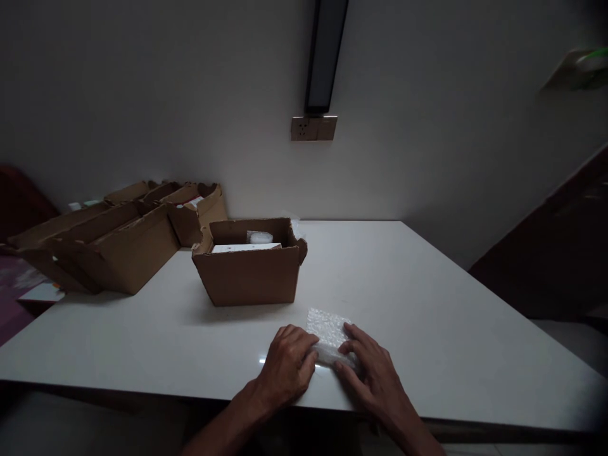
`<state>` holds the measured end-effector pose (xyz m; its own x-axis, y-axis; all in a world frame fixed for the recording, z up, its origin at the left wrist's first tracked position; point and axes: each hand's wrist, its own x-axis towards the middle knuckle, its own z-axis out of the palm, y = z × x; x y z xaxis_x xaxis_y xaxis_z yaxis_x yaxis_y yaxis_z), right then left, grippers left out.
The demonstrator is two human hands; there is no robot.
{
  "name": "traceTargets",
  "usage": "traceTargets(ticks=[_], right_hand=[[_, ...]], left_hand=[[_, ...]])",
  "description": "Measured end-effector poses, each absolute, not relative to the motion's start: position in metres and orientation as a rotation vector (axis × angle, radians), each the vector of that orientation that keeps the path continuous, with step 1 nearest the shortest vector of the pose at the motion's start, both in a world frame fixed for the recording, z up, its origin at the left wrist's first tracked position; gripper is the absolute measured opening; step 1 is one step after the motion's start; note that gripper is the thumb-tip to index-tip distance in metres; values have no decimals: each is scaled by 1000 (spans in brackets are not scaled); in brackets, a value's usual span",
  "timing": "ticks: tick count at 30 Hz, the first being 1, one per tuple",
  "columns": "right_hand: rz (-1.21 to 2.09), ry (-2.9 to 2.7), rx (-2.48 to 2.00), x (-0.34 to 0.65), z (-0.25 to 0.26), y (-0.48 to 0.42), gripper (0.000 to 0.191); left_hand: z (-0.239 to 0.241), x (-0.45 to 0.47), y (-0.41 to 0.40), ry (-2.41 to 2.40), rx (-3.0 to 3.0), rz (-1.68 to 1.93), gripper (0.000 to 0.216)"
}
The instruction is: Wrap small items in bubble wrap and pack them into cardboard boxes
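Note:
A small piece of clear bubble wrap [327, 326] lies on the white table near its front edge. Its near side is folded or rolled into a thicker band; whether anything is inside I cannot tell. My left hand [288, 362] grips the left end of that band, fingers curled together and thumb on the near side. On the right end, my right hand [368, 367] has its thumb and bent fingers around the band, with the index finger lying along the wrap's right edge.
Beyond my hands stands an open cardboard box [251, 275] holding a white box [247, 247] and a plastic-wrapped white item [260, 237]. Several more cardboard boxes [137, 250] crowd the table's left side. A wall socket [313, 128] sits above the table's back edge.

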<state>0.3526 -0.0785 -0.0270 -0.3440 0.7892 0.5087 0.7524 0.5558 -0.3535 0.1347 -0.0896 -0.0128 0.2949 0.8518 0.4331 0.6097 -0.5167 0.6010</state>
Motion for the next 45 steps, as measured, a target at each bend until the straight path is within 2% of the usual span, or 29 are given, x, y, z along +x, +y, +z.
traceTargets(ticks=[9,15,18,23,25,31,37,40,43,45], right_hand=[[142,-2195,-1124,346,-17,-72,23],[228,-2164,-1154,341,-13,-74,21],[131,-2147,-1171,341,-18,-66,24],[-126,-2167,-1325,339,-26,-45,43],[-141,-2216,-1355,340,-27,-38,44],[109,-2267,-1183,343,-22,-33,28],[478,-2188,-1203,340,-6,-50,29],[519,-2216,-1090,341,14,-55,26],[438,-2181,-1055,348,44,-52,26],[285,-2113,-1077,354,68,-44,32]], left_hand=[[-12,131,-92,1354,2163,1083,20],[-7,123,-86,1390,2153,979,23],[-4,124,-79,1432,2211,898,23],[0,127,-67,1643,2346,721,17],[1,127,-63,1682,2323,716,19],[1,120,-53,1490,2092,784,66],[1,117,-67,1359,1972,783,56],[14,108,-80,1308,2093,884,46],[49,83,-84,1236,2403,1266,41],[76,59,-79,1426,2527,1541,41]])
